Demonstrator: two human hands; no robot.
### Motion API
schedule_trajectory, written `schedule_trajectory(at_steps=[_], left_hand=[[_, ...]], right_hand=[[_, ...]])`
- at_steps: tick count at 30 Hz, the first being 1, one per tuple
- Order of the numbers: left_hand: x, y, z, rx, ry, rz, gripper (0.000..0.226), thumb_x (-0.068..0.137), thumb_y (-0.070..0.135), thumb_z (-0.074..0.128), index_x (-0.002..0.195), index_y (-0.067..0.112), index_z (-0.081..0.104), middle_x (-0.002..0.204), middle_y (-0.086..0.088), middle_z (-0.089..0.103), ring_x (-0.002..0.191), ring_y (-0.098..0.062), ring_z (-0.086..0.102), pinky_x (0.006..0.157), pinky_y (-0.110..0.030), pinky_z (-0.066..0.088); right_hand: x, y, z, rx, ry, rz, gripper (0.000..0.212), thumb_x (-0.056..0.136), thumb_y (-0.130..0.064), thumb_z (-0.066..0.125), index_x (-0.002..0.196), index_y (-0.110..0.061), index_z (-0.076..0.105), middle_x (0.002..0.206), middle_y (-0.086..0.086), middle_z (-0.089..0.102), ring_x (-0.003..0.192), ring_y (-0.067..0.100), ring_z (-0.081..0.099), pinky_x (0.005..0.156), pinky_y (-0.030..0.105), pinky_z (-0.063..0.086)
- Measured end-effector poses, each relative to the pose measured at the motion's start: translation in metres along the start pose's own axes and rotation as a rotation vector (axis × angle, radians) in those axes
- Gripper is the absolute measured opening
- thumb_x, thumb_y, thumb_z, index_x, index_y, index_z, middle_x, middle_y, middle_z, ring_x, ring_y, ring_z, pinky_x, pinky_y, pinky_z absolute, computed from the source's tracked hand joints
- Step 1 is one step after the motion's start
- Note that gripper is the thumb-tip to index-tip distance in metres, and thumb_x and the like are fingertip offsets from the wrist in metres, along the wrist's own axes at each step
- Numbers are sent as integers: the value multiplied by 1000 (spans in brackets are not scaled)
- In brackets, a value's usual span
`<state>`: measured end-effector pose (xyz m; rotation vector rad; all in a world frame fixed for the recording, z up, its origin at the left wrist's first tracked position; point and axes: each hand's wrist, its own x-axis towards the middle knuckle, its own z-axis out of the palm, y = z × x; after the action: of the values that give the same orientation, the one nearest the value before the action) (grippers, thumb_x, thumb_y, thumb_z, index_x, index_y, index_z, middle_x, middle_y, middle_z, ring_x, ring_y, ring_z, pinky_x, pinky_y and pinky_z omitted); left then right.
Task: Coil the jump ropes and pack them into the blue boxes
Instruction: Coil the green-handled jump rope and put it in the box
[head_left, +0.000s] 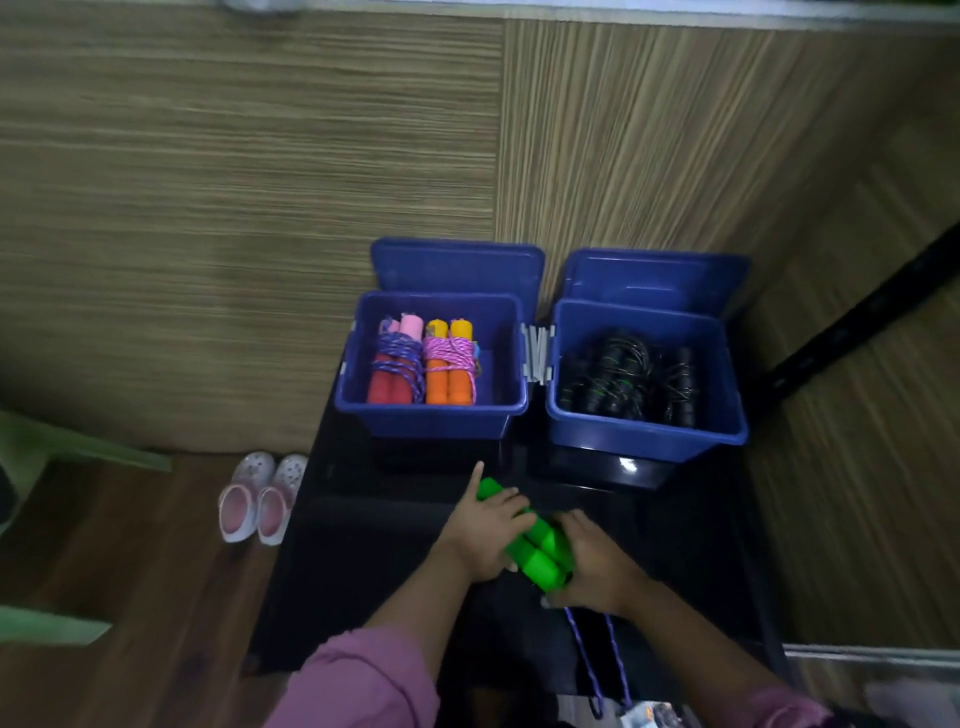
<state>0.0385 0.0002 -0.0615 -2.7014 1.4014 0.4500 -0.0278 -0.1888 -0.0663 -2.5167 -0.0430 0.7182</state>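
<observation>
- A glossy black tabletop (363, 545) stands in a corner of wood-grain wall panels, with brown plank floor to its left.
- At the far edge of the tabletop sit two blue boxes side by side, nearly touching, each with its lid standing open behind it.
- The left blue box (436, 415) holds two coiled ropes standing on end: a red-and-pink-handled jump rope (393, 364) bound in purple cord, and just beside it an orange-and-yellow-handled jump rope (450, 362) bound in pink cord.
- The right blue box (644, 441) holds a pile of black jump ropes (628, 382) (some with thin green bands; how many cannot be told).
- Near the front middle of the tabletop, well short of the boxes, lie the green handles (540, 553) of another rope, side by side, held between both hands.
- The left hand (480, 530) grips the far part of the handles, its forefinger stretched out towards the boxes.
- The right hand (597, 561) curls round the near ends of the handles.
- From under the right hand a purple cord (584, 654) runs in two strands down over the near edge of the tabletop.
- Both arms wear mauve sleeves (363, 680).
- On the floor to the left stands a pair of white and pink clogs (260, 499).
</observation>
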Motion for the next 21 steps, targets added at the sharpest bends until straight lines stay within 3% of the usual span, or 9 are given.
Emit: schedule_trajectory(at_steps=[2, 5, 9, 12, 15, 18, 21], left_hand=[[2, 2, 3, 12, -10, -23, 68, 77, 41, 72, 136, 20, 45, 143, -4, 44, 137, -24, 36, 106, -65, -15], [-1, 4, 0, 50, -50, -60, 75, 82, 49, 64, 144, 23, 32, 143, -7, 40, 132, -28, 36, 107, -64, -15], [-11, 6, 7, -5, -145, -105, 81, 88, 60, 51, 152, 27, 15, 149, -11, 32, 134, -31, 31, 112, -66, -2], [-19, 5, 14, -79, -130, -99, 69, 92, 60, 41, 151, 35, 17, 146, -18, 33, 132, -31, 34, 115, -58, 11], [-21, 2, 12, -219, -73, -145, 69, 85, 68, 32, 147, 38, 22, 134, -16, 39, 117, -32, 46, 103, -42, 37], [-21, 6, -6, -488, 49, -192, 66, 81, 70, 34, 138, 41, 20, 122, -11, 41, 106, -32, 53, 95, -39, 44], [-22, 7, -34, -740, 137, -207, 56, 90, 53, 53, 137, 40, 26, 117, -6, 42, 105, -28, 56, 96, -31, 41]], right_hand=[[-4, 7, 4, -129, -39, 82, 93, 49, -46, 82, 125, -12, 40, 119, 1, 40, 111, 19, 45, 94, 31, 43], [-8, 11, 8, -110, -2, 157, 68, 61, -33, 78, 114, -9, 44, 117, 6, 44, 108, 23, 51, 85, 27, 42], [-9, 10, 3, -58, 22, 202, 39, 75, -17, 65, 108, -8, 46, 107, 17, 63, 98, 32, 63, 71, 30, 45], [-10, 14, -6, 178, 108, 199, 19, 79, -7, 63, 94, -7, 52, 77, 9, 70, 70, 20, 71, 54, 23, 46], [-12, 10, -30, 326, 156, 154, 8, 82, -3, 67, 79, -11, 64, 44, -8, 59, 43, 4, 59, 48, 17, 45], [-9, -4, -68, 422, 247, 82, 19, 83, -4, 69, 76, -22, 69, 41, -14, 55, 37, -3, 45, 46, 16, 38], [-2, -17, -105, 454, 303, 45, 11, 84, -3, 69, 91, -8, 75, 36, -14, 51, 33, -2, 39, 42, 12, 33]])
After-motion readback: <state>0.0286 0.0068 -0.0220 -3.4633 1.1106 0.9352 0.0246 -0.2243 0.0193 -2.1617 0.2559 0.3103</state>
